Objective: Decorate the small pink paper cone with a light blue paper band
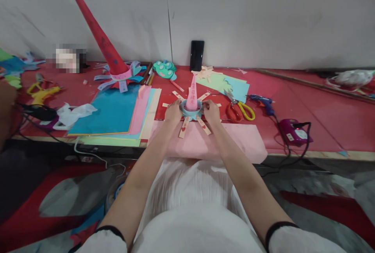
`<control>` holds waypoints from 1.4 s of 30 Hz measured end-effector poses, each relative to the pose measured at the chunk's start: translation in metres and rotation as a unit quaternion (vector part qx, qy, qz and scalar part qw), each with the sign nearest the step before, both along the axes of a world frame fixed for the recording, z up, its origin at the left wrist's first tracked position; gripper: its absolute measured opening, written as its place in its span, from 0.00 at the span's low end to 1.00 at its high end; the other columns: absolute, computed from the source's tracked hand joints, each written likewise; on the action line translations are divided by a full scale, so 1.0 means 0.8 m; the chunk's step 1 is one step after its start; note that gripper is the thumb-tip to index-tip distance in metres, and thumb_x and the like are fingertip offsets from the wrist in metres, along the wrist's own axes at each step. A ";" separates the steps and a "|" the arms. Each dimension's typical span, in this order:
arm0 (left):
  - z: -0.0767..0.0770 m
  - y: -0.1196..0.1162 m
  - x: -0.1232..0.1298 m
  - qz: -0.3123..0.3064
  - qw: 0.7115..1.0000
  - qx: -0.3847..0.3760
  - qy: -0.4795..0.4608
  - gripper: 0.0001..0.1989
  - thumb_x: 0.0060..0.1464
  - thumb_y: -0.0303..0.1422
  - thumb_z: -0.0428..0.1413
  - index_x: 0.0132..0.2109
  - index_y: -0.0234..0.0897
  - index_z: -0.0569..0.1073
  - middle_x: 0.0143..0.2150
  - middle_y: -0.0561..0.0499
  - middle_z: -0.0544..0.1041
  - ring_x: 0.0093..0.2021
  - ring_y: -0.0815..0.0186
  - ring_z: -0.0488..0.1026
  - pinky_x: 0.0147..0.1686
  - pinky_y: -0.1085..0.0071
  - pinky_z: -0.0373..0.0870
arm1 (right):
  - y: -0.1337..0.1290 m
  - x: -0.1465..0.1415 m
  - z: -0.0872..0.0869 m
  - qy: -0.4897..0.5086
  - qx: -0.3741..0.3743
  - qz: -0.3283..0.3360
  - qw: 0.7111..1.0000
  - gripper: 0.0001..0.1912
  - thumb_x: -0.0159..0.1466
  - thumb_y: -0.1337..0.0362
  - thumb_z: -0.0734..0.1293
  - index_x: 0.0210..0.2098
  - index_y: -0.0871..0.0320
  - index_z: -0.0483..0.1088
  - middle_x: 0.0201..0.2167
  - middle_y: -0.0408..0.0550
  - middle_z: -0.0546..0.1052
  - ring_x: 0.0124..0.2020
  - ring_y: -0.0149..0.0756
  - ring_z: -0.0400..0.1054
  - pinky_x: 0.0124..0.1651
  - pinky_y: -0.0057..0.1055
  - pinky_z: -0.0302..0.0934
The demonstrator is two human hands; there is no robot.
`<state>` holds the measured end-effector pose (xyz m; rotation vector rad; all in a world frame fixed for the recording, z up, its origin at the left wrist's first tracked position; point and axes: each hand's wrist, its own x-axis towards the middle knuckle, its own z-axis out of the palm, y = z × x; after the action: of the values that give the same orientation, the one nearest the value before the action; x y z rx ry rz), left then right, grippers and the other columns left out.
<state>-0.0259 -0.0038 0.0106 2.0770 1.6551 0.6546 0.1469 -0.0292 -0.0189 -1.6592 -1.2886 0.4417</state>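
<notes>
A small pink paper cone (192, 94) with dark writing stands upright inside a light blue paper ring (191, 113). Cream strips with red hearts, such as the one at the lower right (203, 125), spread outward around the ring. At the ring's left side is my left hand (174, 111), its fingers bent against the edge. On the opposite side my right hand (211, 111) has its fingers curled at the ring. What the fingertips pinch is too small to make out. Pink paper (243, 137) lies under my wrists at the table's front edge.
Scissors (238, 109), a blue glue gun (263, 102) and a purple power socket (293, 131) lie to the right. Coloured sheets (107, 112) and a tall red cone (101, 38) are left. A phone (197, 55) leans on the wall. A person's arm shows at far left.
</notes>
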 end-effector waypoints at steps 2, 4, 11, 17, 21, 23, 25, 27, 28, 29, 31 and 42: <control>0.001 -0.003 0.002 0.004 1.000 0.011 0.016 0.22 0.54 0.24 0.46 0.56 0.36 0.67 0.49 0.39 0.74 0.53 0.53 0.70 0.52 0.59 0.63 | -0.001 -0.001 0.001 -0.008 0.000 0.004 1.000 0.12 0.56 0.71 0.57 0.35 0.56 0.70 0.34 0.50 0.74 0.40 0.40 0.66 0.47 0.39 0.60; 0.002 -0.005 0.004 0.003 0.999 0.019 0.038 0.20 0.55 0.24 0.45 0.54 0.36 0.68 0.49 0.39 0.75 0.51 0.55 0.71 0.52 0.60 0.63 | -0.004 -0.001 0.005 -0.028 0.004 0.007 1.000 0.14 0.55 0.73 0.57 0.35 0.56 0.70 0.36 0.51 0.75 0.41 0.40 0.66 0.49 0.40 0.60; -0.002 -0.005 0.006 -0.010 0.994 0.038 0.102 0.20 0.56 0.23 0.42 0.53 0.35 0.68 0.50 0.40 0.74 0.52 0.56 0.70 0.53 0.61 0.63 | -0.035 0.067 0.026 -0.170 0.040 -0.099 0.980 0.17 0.56 0.72 0.55 0.39 0.56 0.71 0.43 0.53 0.74 0.47 0.44 0.64 0.52 0.42 0.57; -0.007 -0.004 0.008 -0.018 0.995 0.036 0.095 0.20 0.58 0.25 0.42 0.55 0.31 0.67 0.60 0.39 0.66 0.62 0.56 0.59 0.61 0.59 0.53 | -0.063 0.149 0.007 -0.222 -0.117 -0.145 0.957 0.20 0.57 0.61 0.63 0.48 0.61 0.69 0.49 0.62 0.70 0.49 0.51 0.64 0.50 0.47 0.58; -0.009 -0.004 0.008 -0.015 0.994 0.035 0.099 0.20 0.58 0.25 0.42 0.57 0.30 0.65 0.61 0.38 0.64 0.63 0.56 0.57 0.62 0.57 0.51 | -0.074 0.162 -0.007 -0.263 -0.076 -0.102 0.956 0.22 0.59 0.58 0.62 0.51 0.61 0.67 0.50 0.62 0.71 0.51 0.50 0.64 0.52 0.47 0.58; -0.008 -0.004 0.008 -0.014 0.994 0.035 0.104 0.21 0.59 0.26 0.42 0.57 0.30 0.65 0.61 0.38 0.64 0.63 0.56 0.57 0.62 0.58 0.51 | -0.076 0.163 -0.008 -0.282 -0.056 -0.085 0.954 0.22 0.60 0.58 0.62 0.51 0.60 0.67 0.48 0.61 0.72 0.50 0.49 0.65 0.52 0.47 0.58; -0.007 -0.005 0.006 -0.017 0.993 0.032 0.112 0.21 0.59 0.26 0.41 0.57 0.29 0.65 0.61 0.39 0.64 0.63 0.56 0.57 0.62 0.60 0.52 | -0.075 0.166 -0.009 -0.281 -0.048 -0.083 0.955 0.20 0.60 0.58 0.62 0.50 0.59 0.68 0.46 0.61 0.73 0.47 0.49 0.67 0.51 0.47 0.59; -0.006 -0.005 0.005 -0.022 0.992 0.030 0.120 0.20 0.59 0.26 0.41 0.57 0.30 0.65 0.61 0.40 0.64 0.63 0.57 0.58 0.62 0.61 0.52 | -0.073 0.170 -0.011 -0.252 -0.038 -0.090 0.963 0.19 0.60 0.59 0.62 0.49 0.58 0.69 0.43 0.59 0.75 0.45 0.48 0.69 0.49 0.47 0.61; -0.006 -0.005 0.004 -0.024 0.992 0.030 0.124 0.20 0.59 0.26 0.41 0.57 0.30 0.65 0.61 0.41 0.65 0.63 0.57 0.58 0.62 0.61 0.52 | -0.072 0.172 -0.012 -0.228 -0.030 -0.095 0.968 0.19 0.59 0.59 0.62 0.48 0.58 0.69 0.42 0.57 0.76 0.44 0.47 0.70 0.49 0.46 0.62; -0.006 -0.005 0.004 -0.024 0.991 0.032 0.127 0.20 0.59 0.26 0.41 0.57 0.31 0.65 0.61 0.42 0.65 0.63 0.58 0.58 0.62 0.62 0.52 | -0.071 0.175 -0.013 -0.201 -0.020 -0.102 0.974 0.19 0.59 0.60 0.62 0.48 0.58 0.68 0.41 0.56 0.77 0.43 0.46 0.71 0.48 0.45 0.63; -0.006 -0.004 0.004 -0.021 0.990 0.034 0.135 0.20 0.59 0.27 0.42 0.57 0.32 0.65 0.61 0.43 0.65 0.62 0.59 0.58 0.62 0.63 0.53 | -0.069 0.179 -0.015 -0.153 0.003 -0.113 0.982 0.19 0.59 0.59 0.63 0.48 0.58 0.68 0.40 0.54 0.78 0.42 0.44 0.72 0.47 0.44 0.64; -0.009 -0.002 0.004 -0.021 0.990 0.040 0.131 0.20 0.59 0.28 0.42 0.57 0.31 0.65 0.60 0.43 0.66 0.62 0.59 0.59 0.61 0.62 0.54 | -0.014 0.166 0.008 -0.211 0.049 -0.069 0.974 0.10 0.58 0.64 0.62 0.37 0.59 0.72 0.40 0.57 0.75 0.43 0.45 0.69 0.48 0.46 0.62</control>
<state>-0.0228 -0.0057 0.0033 2.3334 1.7411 0.4572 0.2798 -0.0403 -0.0127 -1.8046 -1.4586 -0.0657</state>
